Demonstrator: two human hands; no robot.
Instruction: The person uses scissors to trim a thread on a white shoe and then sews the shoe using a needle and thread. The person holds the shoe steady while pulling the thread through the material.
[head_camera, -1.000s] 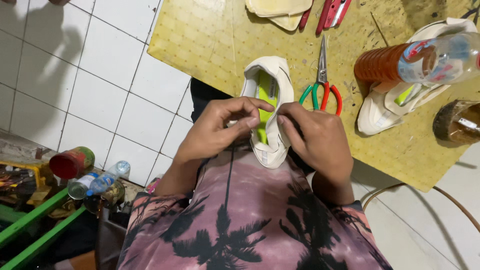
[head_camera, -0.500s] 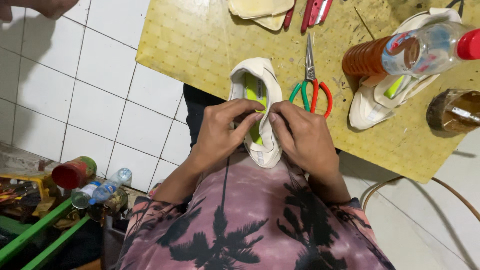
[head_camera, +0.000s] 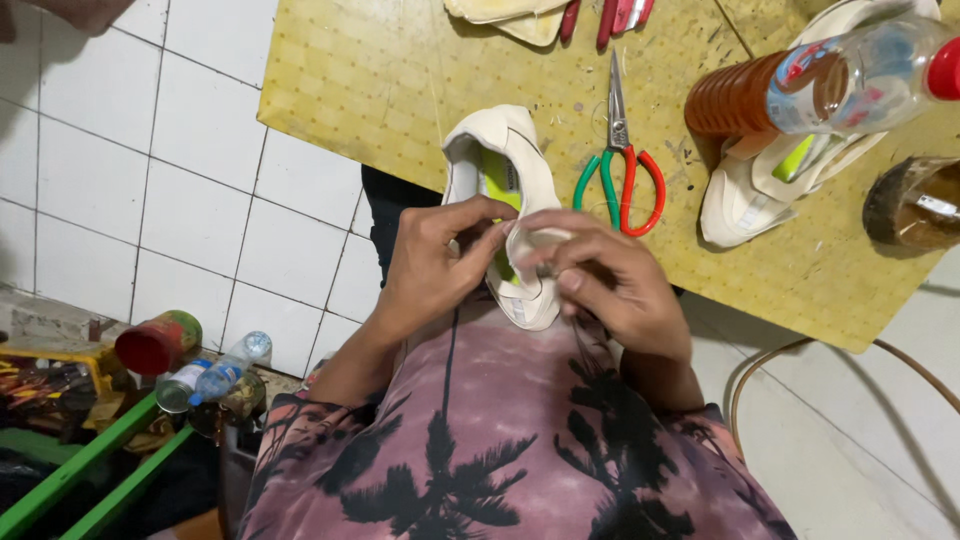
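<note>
White floor tiles fill the left of the view, and low down there sit a red-and-green can and a small plastic bottle lying beside green bars. The left hand comes next, its fingers curled against the side of a cream shoe with a lime-green insole. The shoe lies half on the near edge of the yellow perforated board, its heel end over the person's lap. The right hand meets the left over the shoe's middle; the two are close together, fingertips pinched on the upper, both clamped on the shoe. Just right of the shoe lie scissors with one green and one red handle, blades pointing away. Further right a second cream shoe rests under a clear bottle of amber liquid with a red cap, and a brown round jar sits at the edge.
</note>
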